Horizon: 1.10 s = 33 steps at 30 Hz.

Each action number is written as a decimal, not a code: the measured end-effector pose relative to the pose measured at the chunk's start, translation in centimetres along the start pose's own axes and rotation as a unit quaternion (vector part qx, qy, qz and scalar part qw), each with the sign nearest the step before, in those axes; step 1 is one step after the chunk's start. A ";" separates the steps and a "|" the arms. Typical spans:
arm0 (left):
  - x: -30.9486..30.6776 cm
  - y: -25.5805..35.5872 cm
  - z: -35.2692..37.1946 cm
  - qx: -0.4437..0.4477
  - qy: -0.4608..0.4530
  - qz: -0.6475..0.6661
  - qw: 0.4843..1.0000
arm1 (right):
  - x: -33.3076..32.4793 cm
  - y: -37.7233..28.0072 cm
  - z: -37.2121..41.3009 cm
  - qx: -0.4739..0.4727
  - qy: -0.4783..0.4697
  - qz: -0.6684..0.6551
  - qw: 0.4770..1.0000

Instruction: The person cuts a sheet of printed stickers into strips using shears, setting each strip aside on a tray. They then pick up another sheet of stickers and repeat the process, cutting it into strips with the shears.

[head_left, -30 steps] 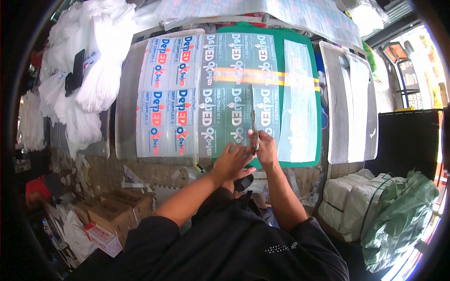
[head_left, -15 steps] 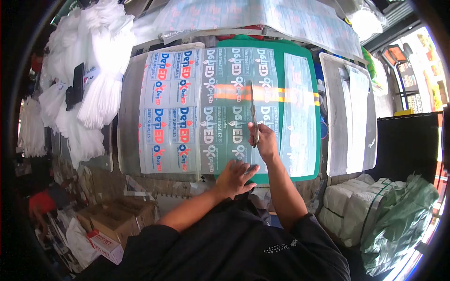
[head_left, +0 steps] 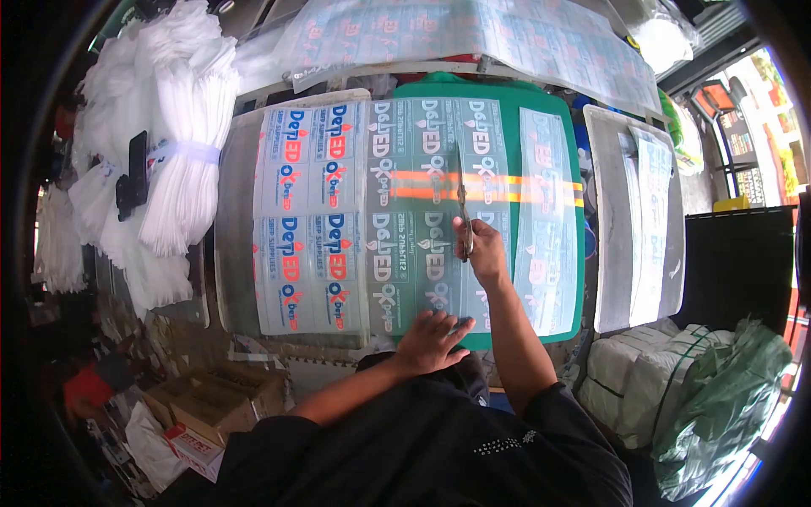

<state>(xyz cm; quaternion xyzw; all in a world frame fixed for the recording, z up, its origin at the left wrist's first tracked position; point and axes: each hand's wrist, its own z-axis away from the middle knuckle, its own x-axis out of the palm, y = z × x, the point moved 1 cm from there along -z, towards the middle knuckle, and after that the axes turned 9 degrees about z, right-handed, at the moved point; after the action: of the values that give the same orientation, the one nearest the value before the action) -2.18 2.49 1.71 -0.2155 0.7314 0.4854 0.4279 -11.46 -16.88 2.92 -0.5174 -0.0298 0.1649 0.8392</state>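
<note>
My right hand point(head_left: 481, 248) is closed around the handles of metal scissors point(head_left: 462, 198), whose blades point away from me along a printed plastic sheet point(head_left: 312, 224). The sheet carries rows of "DepED OK" lettering, with the blades between its two right-hand columns. My left hand point(head_left: 434, 341) lies with fingers spread on the sheet's near edge, holding nothing. Beneath the sheet's right part is a green board point(head_left: 514, 135) with orange-yellow stripes point(head_left: 507, 190). A separate printed strip point(head_left: 545, 228) lies just right of the sheet, on the same board.
White bundled sacks point(head_left: 182, 169) hang at left, with a black phone-like object point(head_left: 138, 160) on them. A grey board point(head_left: 612, 228) with strips on it stands at right. More printed sheets point(head_left: 473, 38) cover the back. Cardboard boxes point(head_left: 215, 401) and wrapped bales point(head_left: 638, 376) flank me.
My right hand and the scissors have moved farther away from me along the sheet. The left hand stays at the near edge. The whole view has shifted slightly.
</note>
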 end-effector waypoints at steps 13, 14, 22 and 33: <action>0.6 -0.4 0.2 0.016 0.012 -0.019 1.000 | 0.0 -1.0 -2.6 -0.020 0.007 0.022 1.000; 0.7 -0.5 0.2 0.016 0.012 -0.019 1.000 | 0.0 -1.1 -2.8 -0.022 0.005 0.015 1.000; 0.7 -0.5 0.2 0.012 0.015 -0.018 1.000 | 0.3 -1.4 -4.2 -0.013 0.005 -0.002 1.000; 1.0 -0.6 0.3 0.009 0.006 -0.025 1.000 | 0.1 -1.5 -6.7 -0.027 0.003 0.015 1.000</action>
<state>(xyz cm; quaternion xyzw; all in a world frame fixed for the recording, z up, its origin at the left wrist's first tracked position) -2.15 2.63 0.49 -0.2322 0.7328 0.4664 0.4377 -9.50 -23.17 1.13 -0.5410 -0.0242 0.1753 0.8222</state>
